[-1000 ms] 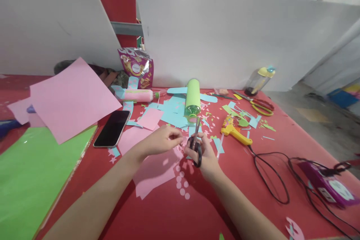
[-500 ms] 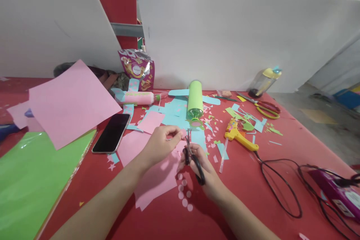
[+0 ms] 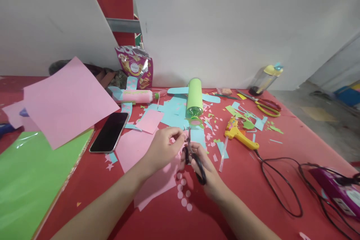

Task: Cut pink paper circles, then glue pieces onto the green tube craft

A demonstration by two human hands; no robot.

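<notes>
Between its thumb and fingers, my left hand (image 3: 166, 146) pinches a small piece of pink paper (image 3: 184, 133). My right hand (image 3: 204, 168) is closed around the black handles of a pair of scissors (image 3: 200, 170), whose blades point away from me, right beside the pink piece. Below the hands, several small pink paper circles (image 3: 180, 194) lie on the red table. Larger pink sheets (image 3: 153, 191) spread beneath my left wrist. Beyond the blades lies a green-wrapped bottle (image 3: 194, 97) with blue paper wings (image 3: 177, 90).
A yellow glue gun (image 3: 241, 137) with a black cord lies right of my hands, near paper scraps (image 3: 247, 122) and red-and-yellow-handled scissors (image 3: 267, 108). A phone (image 3: 110, 132) and a large pink sheet (image 3: 70, 103) are at left. A white board (image 3: 225, 33) stands behind.
The scissor blades look slightly wider apart, and the pink piece has turned a little between my left fingers. Both hands stay in nearly the same place; the view has tilted slightly downward.
</notes>
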